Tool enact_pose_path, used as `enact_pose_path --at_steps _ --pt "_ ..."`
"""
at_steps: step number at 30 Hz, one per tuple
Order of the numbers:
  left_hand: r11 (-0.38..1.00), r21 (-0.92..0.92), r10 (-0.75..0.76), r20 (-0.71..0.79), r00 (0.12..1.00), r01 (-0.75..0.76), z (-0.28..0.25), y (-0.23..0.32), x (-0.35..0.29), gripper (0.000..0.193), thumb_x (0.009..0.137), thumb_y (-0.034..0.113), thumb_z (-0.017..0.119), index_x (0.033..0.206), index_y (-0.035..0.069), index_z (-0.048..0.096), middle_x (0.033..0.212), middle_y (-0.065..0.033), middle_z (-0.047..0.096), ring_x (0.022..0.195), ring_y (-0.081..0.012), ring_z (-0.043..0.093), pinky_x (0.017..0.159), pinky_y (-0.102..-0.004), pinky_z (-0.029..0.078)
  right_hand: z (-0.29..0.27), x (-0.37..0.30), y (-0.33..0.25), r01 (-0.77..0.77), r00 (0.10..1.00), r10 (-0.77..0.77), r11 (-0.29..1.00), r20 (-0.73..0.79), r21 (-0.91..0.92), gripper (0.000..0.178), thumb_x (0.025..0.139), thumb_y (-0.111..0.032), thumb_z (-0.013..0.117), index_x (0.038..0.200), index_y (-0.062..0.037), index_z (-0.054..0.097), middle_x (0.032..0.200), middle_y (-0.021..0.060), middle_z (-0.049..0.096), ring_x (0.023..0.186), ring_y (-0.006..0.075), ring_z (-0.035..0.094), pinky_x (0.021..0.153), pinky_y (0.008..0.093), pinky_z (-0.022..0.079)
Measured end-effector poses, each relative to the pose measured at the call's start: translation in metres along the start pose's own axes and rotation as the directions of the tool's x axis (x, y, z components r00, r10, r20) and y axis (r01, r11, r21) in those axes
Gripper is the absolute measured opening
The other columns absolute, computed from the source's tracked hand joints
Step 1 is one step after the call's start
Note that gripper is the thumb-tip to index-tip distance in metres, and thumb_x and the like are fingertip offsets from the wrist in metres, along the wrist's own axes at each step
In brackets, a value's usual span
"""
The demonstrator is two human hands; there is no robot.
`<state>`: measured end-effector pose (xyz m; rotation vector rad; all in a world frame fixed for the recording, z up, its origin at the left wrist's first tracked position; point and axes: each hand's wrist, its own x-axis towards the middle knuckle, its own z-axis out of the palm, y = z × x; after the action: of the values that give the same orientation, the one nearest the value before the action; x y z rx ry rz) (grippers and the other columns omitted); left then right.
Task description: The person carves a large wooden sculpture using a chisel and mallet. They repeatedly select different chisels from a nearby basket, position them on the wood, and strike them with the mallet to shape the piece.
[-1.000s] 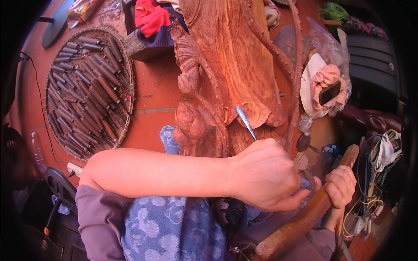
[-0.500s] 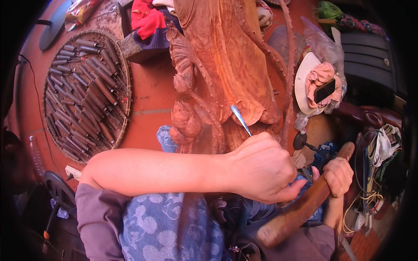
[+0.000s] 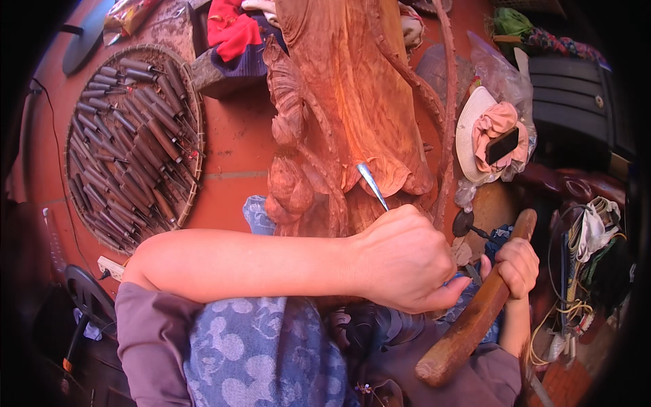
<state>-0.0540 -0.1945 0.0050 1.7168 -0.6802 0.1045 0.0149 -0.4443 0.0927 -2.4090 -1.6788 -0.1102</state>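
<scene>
My left hand is closed around a carving chisel, whose steel blade sticks out beyond the fist; its handle is hidden in my grip. The blade's tip meets the lower folds of a large reddish-brown wood carving, which has draped folds and stem-like parts. My right hand grips a wooden mallet, a club-like stick slanting down toward my lap. Its thick end hangs below my left fist, apart from the chisel.
A round woven tray of several wood-handled carving tools lies at the left. To the right are a pale hat with pink cloth and a phone. A power strip sits near my left elbow; cords and cloths hang at far right.
My right hand has shifted slightly left, and the mallet's thick end has moved a little right, so it stands steeper. The left hand and chisel have barely moved.
</scene>
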Motion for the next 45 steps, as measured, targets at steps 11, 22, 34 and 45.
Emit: enact_pose_path --at_steps 11,22,34,45 --pt "0.999 0.045 -0.002 0.011 1.000 0.001 -0.001 -0.005 -0.002 0.040 0.085 0.030 0.059 0.052 0.007 0.055 0.050 -0.0084 0.053 0.044 -0.0295 0.056 0.040 -0.0404 0.042 0.003 -0.003 0.001 -0.026 0.999 0.026 1.000 0.032 -0.005 0.032 0.068 -0.003 0.079 0.076 -0.0056 0.048 0.064 0.0086 0.054 0.057 0.0253 0.056 0.054 0.0360 0.049" --pt "0.999 0.036 0.015 0.050 0.999 -0.017 -0.003 -0.007 -0.005 0.041 0.085 0.031 0.059 0.053 0.007 0.056 0.051 -0.0083 0.054 0.043 -0.0294 0.055 0.040 -0.0404 0.042 0.009 -0.006 0.007 0.008 1.000 -0.008 1.000 0.023 -0.016 0.033 0.070 -0.002 0.078 0.076 -0.0057 0.046 0.066 0.0098 0.054 0.058 0.0271 0.056 0.055 0.0378 0.050" --pt "0.999 0.006 0.036 0.008 0.999 -0.037 -0.001 -0.013 -0.008 0.046 0.084 0.034 0.057 0.049 0.005 0.060 0.043 -0.0142 0.049 0.040 -0.0341 0.054 0.039 -0.0424 0.041 0.006 -0.009 0.012 0.121 0.993 -0.121 0.993 -0.014 0.014 0.033 0.067 -0.002 0.081 0.077 -0.0048 0.049 0.068 0.0101 0.055 0.058 0.0273 0.056 0.055 0.0380 0.051" --pt "0.998 0.032 0.056 0.083 0.995 -0.058 -0.009 -0.016 -0.011 0.040 0.084 0.029 0.060 0.051 0.008 0.052 0.050 -0.0090 0.052 0.045 -0.0305 0.055 0.041 -0.0405 0.042 0.009 -0.005 0.003 0.043 0.998 -0.040 0.997 0.038 -0.067 0.036 0.068 -0.004 0.082 0.076 -0.0042 0.046 0.067 0.0103 0.055 0.058 0.0276 0.057 0.055 0.0393 0.051"
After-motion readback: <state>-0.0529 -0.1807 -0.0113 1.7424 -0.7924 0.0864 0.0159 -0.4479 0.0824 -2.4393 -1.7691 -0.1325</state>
